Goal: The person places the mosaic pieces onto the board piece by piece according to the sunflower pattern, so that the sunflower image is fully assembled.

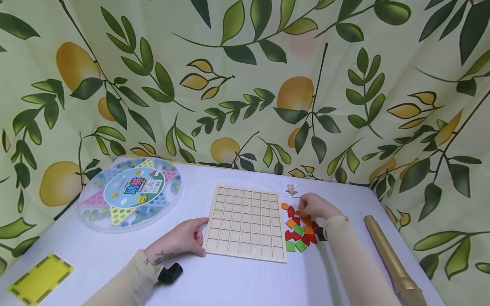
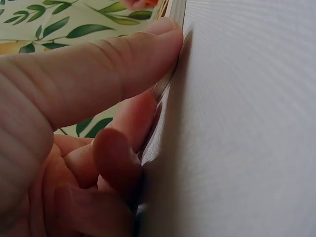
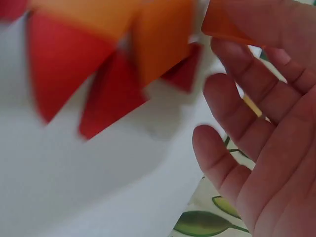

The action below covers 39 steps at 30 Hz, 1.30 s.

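Observation:
A square wooden grid board (image 1: 245, 225) with shallow square cells lies flat on the table. My left hand (image 1: 186, 238) rests on the table at its left edge, thumb and index finger touching the edge. The thumb (image 2: 123, 64) is stretched out in the left wrist view, with the other fingers loosely bent. At the board's right, my right hand (image 1: 315, 206) pinches an orange tile (image 3: 224, 24) between thumb and fingertips above the loose pieces. Below it lie red pieces (image 3: 116, 94), an orange tile (image 1: 291, 223) and green tiles (image 1: 301, 246).
A small picture card (image 1: 291, 189) lies behind the loose pieces. To the left are a round, clear-cased Chinese checkers set (image 1: 132, 193) and a yellow rectangular plate (image 1: 41, 278). A long gold-brown roll (image 1: 390, 255) lies along the right side. A leaf-print curtain (image 1: 245, 85) hangs behind the table.

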Each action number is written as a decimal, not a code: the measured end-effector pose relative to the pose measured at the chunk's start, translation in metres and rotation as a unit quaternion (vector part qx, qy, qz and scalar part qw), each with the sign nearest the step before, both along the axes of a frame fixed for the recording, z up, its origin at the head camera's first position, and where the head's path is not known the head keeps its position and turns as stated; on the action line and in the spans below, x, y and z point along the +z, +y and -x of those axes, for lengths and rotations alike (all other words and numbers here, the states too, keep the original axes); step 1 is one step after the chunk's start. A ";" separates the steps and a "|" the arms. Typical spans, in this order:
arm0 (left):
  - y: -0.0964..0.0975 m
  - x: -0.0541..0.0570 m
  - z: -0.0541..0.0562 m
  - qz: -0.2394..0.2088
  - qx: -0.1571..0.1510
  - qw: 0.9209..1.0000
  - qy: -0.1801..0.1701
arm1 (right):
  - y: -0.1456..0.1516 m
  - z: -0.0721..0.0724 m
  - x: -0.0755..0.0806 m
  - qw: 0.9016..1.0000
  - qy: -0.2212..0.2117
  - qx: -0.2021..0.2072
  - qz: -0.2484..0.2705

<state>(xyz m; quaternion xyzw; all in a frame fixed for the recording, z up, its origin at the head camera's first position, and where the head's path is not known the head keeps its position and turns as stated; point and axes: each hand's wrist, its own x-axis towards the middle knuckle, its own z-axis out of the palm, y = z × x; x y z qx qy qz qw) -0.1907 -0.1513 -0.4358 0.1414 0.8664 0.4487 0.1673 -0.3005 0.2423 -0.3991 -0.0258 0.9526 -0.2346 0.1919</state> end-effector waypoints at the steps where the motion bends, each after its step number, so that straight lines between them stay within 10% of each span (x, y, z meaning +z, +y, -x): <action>1: 0.000 0.000 0.001 0.000 -0.001 1.000 -0.001 | -0.001 0.001 0.002 1.000 0.003 0.004 0.009; 17: 0.004 0.001 -0.003 -0.027 -0.012 1.000 -0.007 | -0.109 0.007 0.001 0.959 -0.030 -0.102 0.263; 39: 0.005 -0.003 -0.003 -0.019 -0.016 1.000 -0.006 | -0.147 0.009 -0.017 0.964 0.008 -0.145 0.222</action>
